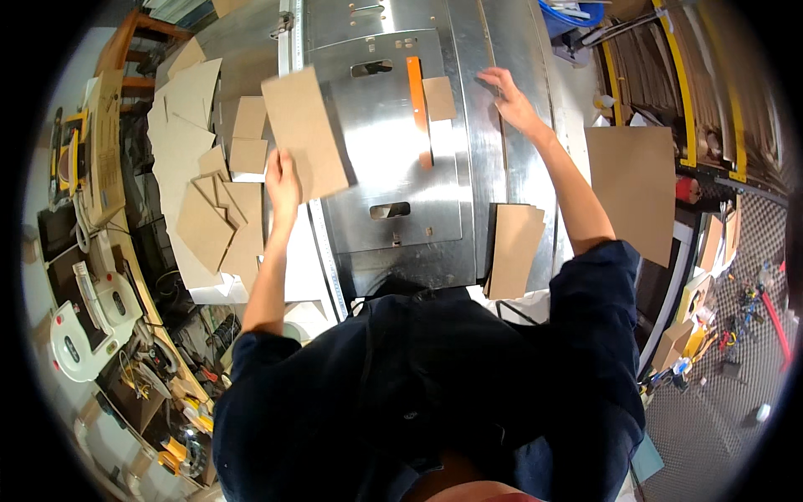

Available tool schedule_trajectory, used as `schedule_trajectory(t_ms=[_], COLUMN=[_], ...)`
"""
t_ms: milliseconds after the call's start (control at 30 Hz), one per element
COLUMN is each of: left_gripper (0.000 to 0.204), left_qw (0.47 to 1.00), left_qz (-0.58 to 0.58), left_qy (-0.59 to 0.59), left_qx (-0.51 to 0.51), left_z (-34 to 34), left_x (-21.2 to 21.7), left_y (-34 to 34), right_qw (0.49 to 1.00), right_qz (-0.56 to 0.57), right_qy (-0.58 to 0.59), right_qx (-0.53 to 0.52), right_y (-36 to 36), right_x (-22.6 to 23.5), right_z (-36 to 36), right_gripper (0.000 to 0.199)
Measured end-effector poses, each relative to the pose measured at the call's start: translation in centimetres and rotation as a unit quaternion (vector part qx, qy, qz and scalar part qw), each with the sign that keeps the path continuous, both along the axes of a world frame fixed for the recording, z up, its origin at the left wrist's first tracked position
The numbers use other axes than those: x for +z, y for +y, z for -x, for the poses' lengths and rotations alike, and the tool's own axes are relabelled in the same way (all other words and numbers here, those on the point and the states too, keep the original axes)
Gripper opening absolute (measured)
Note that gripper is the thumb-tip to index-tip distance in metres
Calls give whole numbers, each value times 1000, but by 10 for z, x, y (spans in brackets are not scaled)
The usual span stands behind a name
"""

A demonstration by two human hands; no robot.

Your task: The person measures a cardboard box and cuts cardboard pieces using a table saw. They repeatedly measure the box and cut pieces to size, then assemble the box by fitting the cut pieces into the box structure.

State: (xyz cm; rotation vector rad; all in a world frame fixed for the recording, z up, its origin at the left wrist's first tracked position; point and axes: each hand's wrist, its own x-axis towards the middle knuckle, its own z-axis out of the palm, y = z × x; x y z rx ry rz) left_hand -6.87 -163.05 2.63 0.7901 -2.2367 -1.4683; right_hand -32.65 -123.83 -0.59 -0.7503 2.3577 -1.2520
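Evidently, the left hand [284, 177] carried the work, its fingers clamped on the lower left edge of a thin brown rectangular board [303, 125] just left of the upper centre of the frame. The board sat askew, its top leaning left, over the left part of the steel bench plate [360, 159]; whether it touched the metal, I could not tell.

The right hand [512, 102], right of the upper centre, had its fingers loosely parted with nothing visible between them. Near it, a small brown square [439, 99] lay just beside an orange bar [416, 105].

Held by one edge, the board seemed likely to dip or swing at its far corners, so a firm pinch and a level wrist looked best, with the free hand supporting the opposite side. Good practice would have kept board and fingers clear of the orange bar, and turned the board's long edge parallel to the graduated strip [326, 259] at lower left of centre. The left forearm also needed care near the loose offcuts [205, 226] on the left.
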Motion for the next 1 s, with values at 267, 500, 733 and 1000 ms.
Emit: schedule_trajectory(t_ms=[267,500,733,1000], left_gripper=[27,26,29,29], left_qw=[990,985,986,991], left_qz=[-88,-135,-121,-79], left_qy=[-43,-63,-26,-11], left_qx=[103,86,111,103], left_z=[-102,-102,-101,-107], left_x=[-36,-49,-46,-23], left_y=[16,19,42,64], right_qw=[998,985,994,965], right_qz=[22,-106,-85,-143], right_qy=[-41,77,60,179], right_qx=[38,-114,-45,-129], right_y=[-58,5,48,40], right_x=[-37,-37,-17,-16], right_z=[22,10,-136,-195], right_gripper=[57,31,49,62])
